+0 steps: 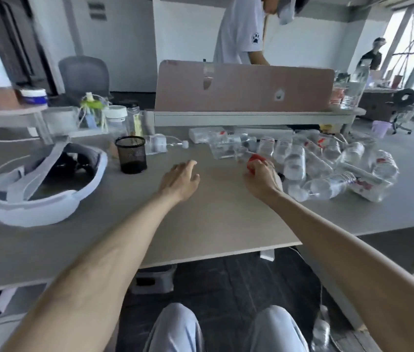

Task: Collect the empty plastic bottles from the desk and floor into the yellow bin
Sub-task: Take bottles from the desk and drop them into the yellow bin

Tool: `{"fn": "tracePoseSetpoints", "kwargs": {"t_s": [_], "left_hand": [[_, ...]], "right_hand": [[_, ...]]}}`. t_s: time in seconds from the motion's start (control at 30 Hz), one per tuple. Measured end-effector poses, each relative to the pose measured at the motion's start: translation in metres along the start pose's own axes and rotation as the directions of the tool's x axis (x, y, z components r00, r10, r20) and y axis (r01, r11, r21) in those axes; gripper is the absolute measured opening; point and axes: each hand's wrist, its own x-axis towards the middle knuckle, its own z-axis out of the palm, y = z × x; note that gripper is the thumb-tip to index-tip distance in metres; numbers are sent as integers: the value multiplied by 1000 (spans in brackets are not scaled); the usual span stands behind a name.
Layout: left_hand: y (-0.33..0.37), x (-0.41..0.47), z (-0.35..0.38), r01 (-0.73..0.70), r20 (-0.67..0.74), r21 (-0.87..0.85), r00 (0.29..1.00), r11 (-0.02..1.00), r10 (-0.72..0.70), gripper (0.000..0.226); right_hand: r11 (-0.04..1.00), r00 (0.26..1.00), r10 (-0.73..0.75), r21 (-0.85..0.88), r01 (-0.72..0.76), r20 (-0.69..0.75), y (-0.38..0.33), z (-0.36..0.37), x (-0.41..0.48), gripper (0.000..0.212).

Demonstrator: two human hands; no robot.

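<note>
The right hand (261,175) is curling its fingers round the red-capped end of a clear plastic bottle (228,149), which is lying on the desk (213,224) and pointing away from the hand, forward and to its left. The left hand (180,179) is holding nothing; its fingers are hanging loose and slightly spread over the bare desktop, and I cannot tell whether it is touching the surface. The two hands are sitting apart, with bare desk showing between them.

Just to the right of the right hand a heap of empty bottles (327,163) is lying jumbled, the bottles touching one another. Beyond the left hand a white-capped bottle (159,144) is lying on its side. A black mesh cup (131,154) is standing upright to the left of the left hand, and farther left a white headset (43,181) is resting on the desk. Under the right forearm, a blurred floor bottle (324,329) is lying on the dark floor. Beyond both hands a pink divider (244,87) is standing upright
</note>
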Motion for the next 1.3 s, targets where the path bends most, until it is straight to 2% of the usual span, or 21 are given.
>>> {"fn": "tracePoseSetpoints", "kwargs": {"t_s": [0.23, 0.33, 0.47, 0.63, 0.77, 0.9, 1.07, 1.17, 1.3], "left_hand": [[-45, 44, 5, 75, 22, 157, 997, 985, -80, 47], [-59, 77, 9, 101, 46, 254, 992, 962, -116, 53], [-73, 130, 16, 62, 70, 370, 993, 927, -94, 66], [-94, 193, 21, 87, 114, 596, 975, 798, -191, 92], [-109, 219, 25, 185, 77, 653, 949, 735, -307, 88], [-99, 222, 23, 234, 59, 532, 948, 814, -311, 84], [-78, 205, -1, 234, -13, 396, 968, 888, -249, 80], [-66, 183, -12, 262, -128, 240, 963, 935, -237, 75], [-45, 155, -24, 337, -175, -69, 922, 939, -344, 69]], "right_hand": [[988, 982, -131, -64, 140, 135, -24, 56, 30, 48], [975, 972, -184, -102, 200, 146, -26, 73, 50, 48], [964, 964, -219, -121, 238, 149, -24, 86, 80, 47], [954, 955, -265, -105, 279, 134, -12, 93, 108, 46], [946, 950, -287, -121, 302, 124, -5, 91, 116, 47], [940, 950, -296, -148, 308, 103, 5, 77, 124, 45], [943, 956, -278, -217, 254, -91, 14, 60, 127, 41], [916, 976, -212, -359, 178, -57, 24, 53, 128, 50], [851, 993, -116, -516, 98, -3, 33, 51, 125, 68]]}}
